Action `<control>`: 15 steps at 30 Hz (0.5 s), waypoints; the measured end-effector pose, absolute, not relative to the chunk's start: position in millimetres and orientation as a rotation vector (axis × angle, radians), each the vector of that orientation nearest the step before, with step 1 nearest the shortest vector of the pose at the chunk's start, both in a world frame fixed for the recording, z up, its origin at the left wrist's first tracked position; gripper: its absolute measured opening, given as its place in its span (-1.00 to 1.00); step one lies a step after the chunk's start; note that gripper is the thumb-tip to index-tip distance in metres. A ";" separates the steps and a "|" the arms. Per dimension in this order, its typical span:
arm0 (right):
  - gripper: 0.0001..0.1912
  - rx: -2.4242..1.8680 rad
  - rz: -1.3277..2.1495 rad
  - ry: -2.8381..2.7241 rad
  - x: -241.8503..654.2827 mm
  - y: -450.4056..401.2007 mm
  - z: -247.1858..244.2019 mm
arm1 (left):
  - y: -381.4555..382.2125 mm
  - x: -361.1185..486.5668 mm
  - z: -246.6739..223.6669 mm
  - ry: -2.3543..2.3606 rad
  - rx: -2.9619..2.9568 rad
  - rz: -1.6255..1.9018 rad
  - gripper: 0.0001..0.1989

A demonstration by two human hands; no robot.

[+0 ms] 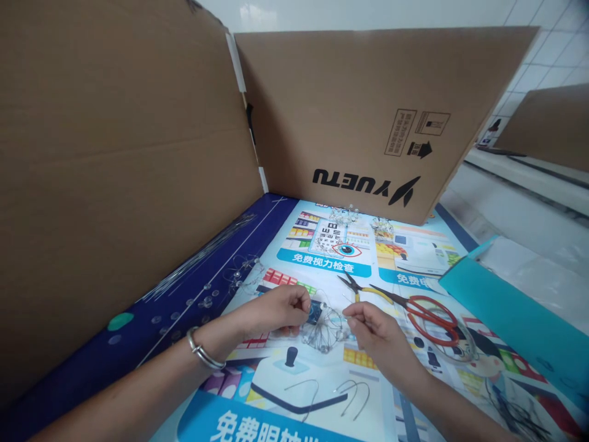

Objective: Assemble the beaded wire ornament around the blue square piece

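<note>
Between my hands lies a tangle of thin wire with clear beads, fanned out over the printed table cover. My left hand, a silver bangle on its wrist, is closed in a pinch at the upper left edge of the beaded wire. On the right side of the tangle, my right hand pinches with thumb and index finger near a thin wire end; what it grips is too small to make out. Bent pieces of wire rest on the cover below my hands.
Beyond my right hand are yellow-handled pliers and red-handled scissors. A teal box stands at right. Cardboard panels rise behind. Straight wires and loose beads lie at left, more beaded wire at the back.
</note>
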State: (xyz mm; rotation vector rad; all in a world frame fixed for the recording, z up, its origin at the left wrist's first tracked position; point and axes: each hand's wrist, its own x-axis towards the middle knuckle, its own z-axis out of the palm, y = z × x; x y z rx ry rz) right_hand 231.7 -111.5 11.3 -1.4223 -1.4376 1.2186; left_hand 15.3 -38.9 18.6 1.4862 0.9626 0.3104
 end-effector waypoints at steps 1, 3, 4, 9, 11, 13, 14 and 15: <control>-0.76 -1.417 1.228 -1.411 231.7 -111.5 13.2 | -39.7 15.8 19.7 0.964 1.478 0.317 -0.88; -0.74 -1.410 1.260 -1.346 231.9 -111.4 16.3 | -41.1 16.5 21.9 0.954 1.463 0.328 -0.87; -0.73 -1.405 1.275 -1.316 232.0 -111.3 17.4 | -41.7 16.6 23.0 0.945 1.454 0.333 -0.87; -0.76 -1.349 1.322 -1.224 233.7 -109.8 20.2 | -44.1 16.5 29.4 0.886 1.415 0.364 -0.89; -0.77 -1.339 1.333 -1.217 234.8 -109.6 21.8 | -45.1 16.5 33.0 0.871 1.409 0.375 -0.90; -0.78 -1.334 1.336 -1.221 235.6 -110.1 23.7 | -45.9 16.4 36.6 0.863 1.404 0.381 -0.91; -0.78 -1.330 1.336 -1.224 235.9 -110.6 24.7 | -46.3 16.1 38.2 0.858 1.402 0.385 -0.92; -0.78 -1.325 1.335 -1.228 236.1 -111.1 25.6 | -46.7 15.8 39.6 0.851 1.402 0.388 -0.92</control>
